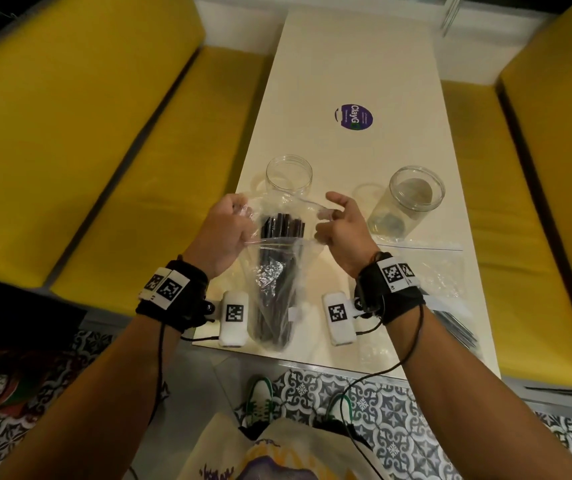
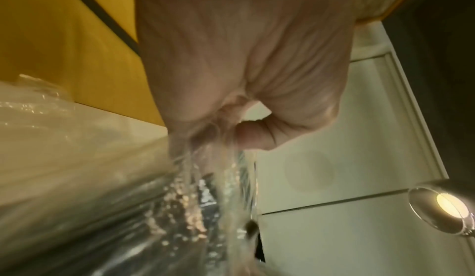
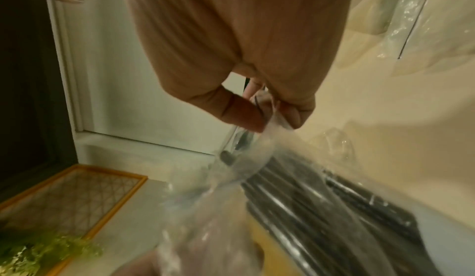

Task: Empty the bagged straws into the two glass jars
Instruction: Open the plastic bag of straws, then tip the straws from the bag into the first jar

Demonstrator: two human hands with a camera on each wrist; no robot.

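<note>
A clear plastic bag (image 1: 277, 271) of black straws (image 1: 279, 233) stands upright above the table's near edge, its mouth pulled apart. My left hand (image 1: 229, 223) grips the left side of the bag's mouth in a fist (image 2: 246, 130). My right hand (image 1: 340, 223) pinches the right side between thumb and fingers (image 3: 257, 116). Just beyond the bag stand two empty glass jars, the left jar (image 1: 289, 174) partly hidden behind the plastic and the right jar (image 1: 409, 199) tilted in view. The straws (image 3: 308, 195) show through the plastic.
A second clear bag (image 1: 444, 271) with dark straws lies on the white table (image 1: 364, 64) at the right, by my right wrist. A purple round sticker (image 1: 353, 116) sits mid-table. Yellow benches (image 1: 69, 133) flank the table on both sides.
</note>
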